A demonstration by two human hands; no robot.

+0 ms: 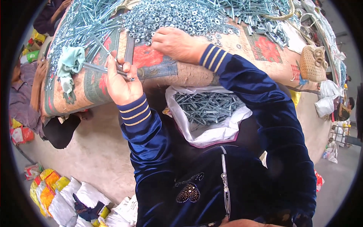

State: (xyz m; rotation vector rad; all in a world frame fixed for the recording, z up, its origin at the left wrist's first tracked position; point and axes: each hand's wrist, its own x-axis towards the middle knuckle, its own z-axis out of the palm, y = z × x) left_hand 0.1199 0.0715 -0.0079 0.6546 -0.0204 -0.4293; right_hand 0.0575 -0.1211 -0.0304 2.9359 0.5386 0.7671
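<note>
My left hand (123, 81) is closed around several long metal bolts (96, 68), which stick out past its fingers to the upper left. At the near edge of a heap of small nuts and washers (162, 19), my right hand (176, 43) has its fingers curled down; what they pinch, if anything, is hidden. Long bolts (81, 26) lie heaped at the left of the table, and metal sleeves (270, 32) are piled at the right. Below the table edge, a white sack (206, 140) holds many bolts with sleeves on them.
The table carries a patterned cloth (189, 75). A pale green rag (70, 62) lies at its left, a woven basket (313, 62) hangs by the right edge. A person (26, 87) sits at the far left. Filled bags (62, 208) lie on the floor, lower left.
</note>
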